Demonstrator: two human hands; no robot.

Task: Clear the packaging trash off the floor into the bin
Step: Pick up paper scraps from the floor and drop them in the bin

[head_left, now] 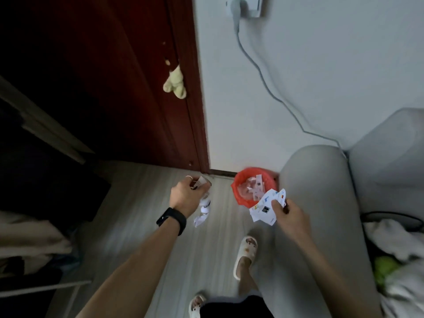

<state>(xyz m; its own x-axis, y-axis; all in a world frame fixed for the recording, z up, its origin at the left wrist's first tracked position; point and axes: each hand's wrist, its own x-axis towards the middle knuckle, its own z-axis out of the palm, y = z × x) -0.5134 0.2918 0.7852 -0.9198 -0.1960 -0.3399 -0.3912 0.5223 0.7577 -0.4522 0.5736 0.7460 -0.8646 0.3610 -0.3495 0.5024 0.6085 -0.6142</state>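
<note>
A small bin lined with a red bag (236,191) stands on the floor against the wall, with white paper scraps inside. My right hand (290,216) grips a bunch of white printed packaging papers (263,210) just in front of the bin's near rim. My left hand (188,195), with a black wristband, holds a small packaging scrap (201,181) left of the bin. More crumpled white packaging (203,214) hangs or lies just below that hand; I cannot tell which.
A grey sofa arm (321,203) rises right of the bin. A dark red door (137,88) stands behind, with a yellow plush toy (175,84) hanging on it. A cable (275,97) runs down the wall. My slippered feet (245,255) stand on the wood floor.
</note>
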